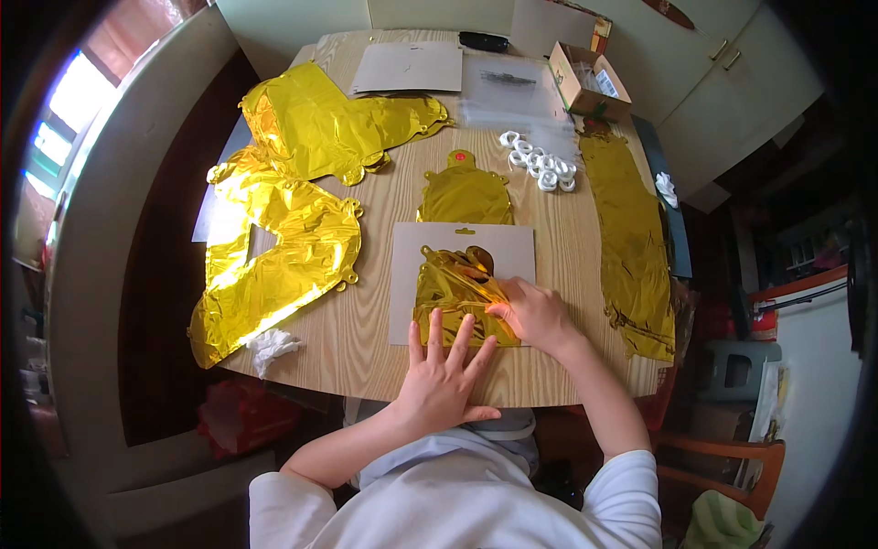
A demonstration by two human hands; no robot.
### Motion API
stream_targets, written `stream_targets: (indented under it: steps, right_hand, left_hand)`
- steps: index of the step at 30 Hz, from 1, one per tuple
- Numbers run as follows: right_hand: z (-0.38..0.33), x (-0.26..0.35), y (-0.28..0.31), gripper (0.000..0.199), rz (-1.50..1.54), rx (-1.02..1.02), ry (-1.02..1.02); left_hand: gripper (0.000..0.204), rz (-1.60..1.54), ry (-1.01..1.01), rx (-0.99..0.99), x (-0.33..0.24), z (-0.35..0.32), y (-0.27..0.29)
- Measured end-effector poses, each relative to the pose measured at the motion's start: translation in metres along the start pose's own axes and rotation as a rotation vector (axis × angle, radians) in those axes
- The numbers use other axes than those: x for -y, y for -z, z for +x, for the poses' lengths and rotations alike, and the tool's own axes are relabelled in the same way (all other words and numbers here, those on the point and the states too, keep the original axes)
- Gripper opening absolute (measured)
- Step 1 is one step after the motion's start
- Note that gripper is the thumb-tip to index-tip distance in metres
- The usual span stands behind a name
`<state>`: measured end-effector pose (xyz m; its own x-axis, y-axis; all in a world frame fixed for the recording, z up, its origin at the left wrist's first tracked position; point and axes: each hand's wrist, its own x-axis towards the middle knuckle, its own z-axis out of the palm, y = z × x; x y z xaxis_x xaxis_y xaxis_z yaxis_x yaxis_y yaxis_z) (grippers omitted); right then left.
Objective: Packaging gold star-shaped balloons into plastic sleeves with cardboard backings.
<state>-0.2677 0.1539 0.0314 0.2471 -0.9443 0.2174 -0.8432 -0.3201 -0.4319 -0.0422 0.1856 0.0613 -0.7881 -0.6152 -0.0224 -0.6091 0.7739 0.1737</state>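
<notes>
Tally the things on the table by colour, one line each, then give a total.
Gold foil balloons: 5, namely two inflated, one flat, one long strip, one under the right hand and left hand.
Grey card sheets: 2.
White: 2, a clip pile and a tissue.
Brown box: 1.
Total: 10

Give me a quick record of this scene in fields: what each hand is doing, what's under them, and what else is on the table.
left hand: flat, palm down on the folded gold foil balloon
right hand: fingers pressing the same foil
under foil: grey card sheet
surface: wooden table
nearby: large gold foil balloons, white rings, open cardboard box
</notes>
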Motion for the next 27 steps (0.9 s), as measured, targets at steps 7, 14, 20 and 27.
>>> stream_targets:
  steps: [7, 14, 20, 27]
  right_hand:
    - [-0.002, -0.011, 0.010, 0.067, 0.144, -0.112, -0.054]
    - [-0.023, -0.008, 0.025, 0.117, 0.003, 0.061, 0.061]
    - [-0.024, -0.002, 0.025, 0.115, 0.023, 0.111, -0.030]
    - [-0.021, -0.006, 0.022, 0.098, 0.073, 0.024, -0.029]
  left_hand:
    - [0.097, -0.030, 0.035, 0.001, 0.001, -0.001, 0.000]
    - [0.099, -0.029, 0.043, -0.005, 0.000, 0.000, 0.001]
    - [0.100, -0.033, 0.055, -0.028, -0.001, -0.002, -0.002]
    - [0.101, -0.034, 0.051, -0.029, -0.001, -0.001, 0.000]
